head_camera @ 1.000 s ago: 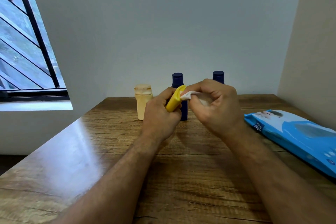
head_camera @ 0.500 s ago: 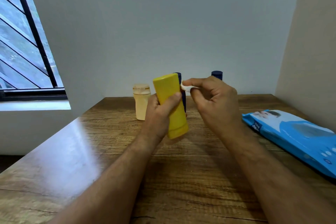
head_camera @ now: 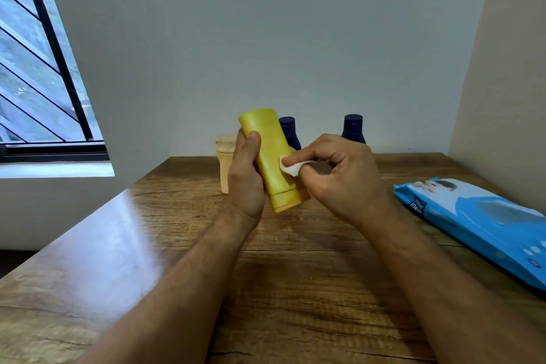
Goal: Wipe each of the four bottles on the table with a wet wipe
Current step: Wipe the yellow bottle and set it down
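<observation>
The job looks to be underway, with one of the four bottles in hand. The cream bottle (head_camera: 225,167) stands at the far left of the row on the table (head_camera: 295,289), and whether it has been wiped cannot be told. The left hand (head_camera: 246,177) is raised above the table, fingers and thumb curled round the yellow bottle (head_camera: 270,156), held cap end down and tilted. The right hand (head_camera: 339,177) pinches a white wipe (head_camera: 291,168) against the bottle's right side. Behind them two dark blue bottles (head_camera: 353,128) stand by the far wall, probably still to do. A blue wipe pack (head_camera: 478,216) lies at the right.
</observation>
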`<action>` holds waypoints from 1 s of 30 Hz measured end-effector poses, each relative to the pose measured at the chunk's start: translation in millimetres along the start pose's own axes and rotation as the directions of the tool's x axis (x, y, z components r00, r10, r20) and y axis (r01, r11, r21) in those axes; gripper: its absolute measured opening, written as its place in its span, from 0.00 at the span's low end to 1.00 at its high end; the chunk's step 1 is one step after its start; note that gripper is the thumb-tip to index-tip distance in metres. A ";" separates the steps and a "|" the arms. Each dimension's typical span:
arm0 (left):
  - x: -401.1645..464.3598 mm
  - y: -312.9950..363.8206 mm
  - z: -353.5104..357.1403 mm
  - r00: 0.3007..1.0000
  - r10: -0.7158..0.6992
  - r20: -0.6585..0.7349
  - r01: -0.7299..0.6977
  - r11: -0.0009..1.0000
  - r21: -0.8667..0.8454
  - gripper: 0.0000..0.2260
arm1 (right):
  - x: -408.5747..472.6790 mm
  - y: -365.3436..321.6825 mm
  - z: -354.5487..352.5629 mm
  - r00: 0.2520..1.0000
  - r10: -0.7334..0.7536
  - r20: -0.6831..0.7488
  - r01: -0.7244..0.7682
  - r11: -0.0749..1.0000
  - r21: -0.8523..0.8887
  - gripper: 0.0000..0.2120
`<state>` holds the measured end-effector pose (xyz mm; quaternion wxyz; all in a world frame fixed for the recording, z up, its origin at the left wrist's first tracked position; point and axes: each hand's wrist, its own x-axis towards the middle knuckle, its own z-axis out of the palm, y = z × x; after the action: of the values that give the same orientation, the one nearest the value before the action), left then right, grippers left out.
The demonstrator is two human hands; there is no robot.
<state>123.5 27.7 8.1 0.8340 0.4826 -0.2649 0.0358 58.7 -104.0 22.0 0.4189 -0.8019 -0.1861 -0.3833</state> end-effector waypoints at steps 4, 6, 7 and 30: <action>-5.4 -3.6 6.3 0.988 -0.139 0.065 0.140 0.990 -0.015 0.23 | 1.8 1.5 2.8 0.993 0.013 -0.119 -0.019 0.998 -0.052 0.10; -5.4 -3.6 7.3 0.987 -0.151 0.063 0.150 0.989 0.018 0.27 | 1.3 0.1 1.8 0.994 0.002 -0.114 -0.007 0.999 -0.045 0.10; -4.5 -3.8 6.9 0.988 -0.144 0.062 0.142 0.989 0.038 0.28 | 0.3 -0.9 1.8 0.997 -0.011 -0.076 0.008 0.999 -0.040 0.10; 2.0 0.7 0.8 0.986 0.014 -0.169 0.017 0.984 0.179 0.18 | 2.0 -3.6 -3.7 0.966 0.204 0.156 -0.233 0.952 0.198 0.06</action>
<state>124.6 27.1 9.9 0.8065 0.5515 -0.1885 0.0999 56.1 -105.0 26.8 0.5295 -0.7915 -0.1640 -0.2576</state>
